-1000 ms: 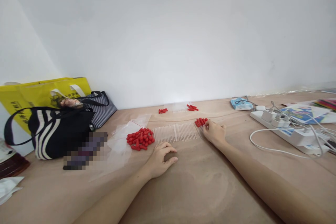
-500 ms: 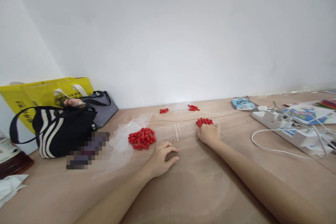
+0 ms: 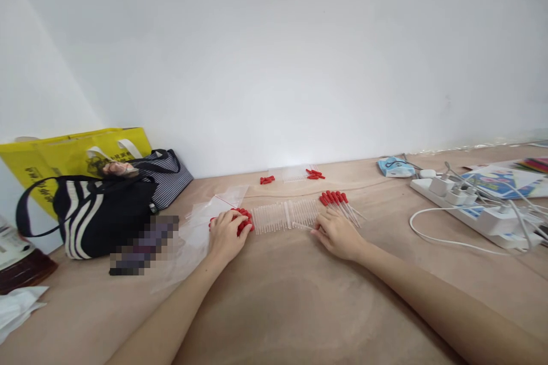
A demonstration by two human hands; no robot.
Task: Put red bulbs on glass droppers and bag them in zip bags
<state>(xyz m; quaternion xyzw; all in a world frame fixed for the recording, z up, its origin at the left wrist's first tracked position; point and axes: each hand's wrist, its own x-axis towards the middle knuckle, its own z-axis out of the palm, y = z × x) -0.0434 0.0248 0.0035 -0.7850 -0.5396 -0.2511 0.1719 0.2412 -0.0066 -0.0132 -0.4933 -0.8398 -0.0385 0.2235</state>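
Two bare hands rest on a brown desk (image 3: pixel 299 302) at a row of thin clear plastic tubes (image 3: pixel 282 216).
The left hand (image 3: pixel 225 236) lies palm down, fingers curled over a pile of red bullet-shaped plastic caps (image 3: pixel 244 220); whether it grips any cannot be told. At its 3 o'clock, the right hand (image 3: pixel 338 235) lies flat and unclenched, fingertips touching the row's near edge. At the pile's 9 o'clock lies a clear plastic bag (image 3: pixel 201 214). At the right hand's 12 o'clock, red-capped tubes (image 3: pixel 336 198) fan out. Farther off, by the wall, lie scattered red caps (image 3: pixel 315 174).

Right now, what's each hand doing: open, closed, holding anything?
Left hand: curled over the red caps pile; grip cannot be told.
Right hand: palm down by the clear tube row; grip cannot be told.
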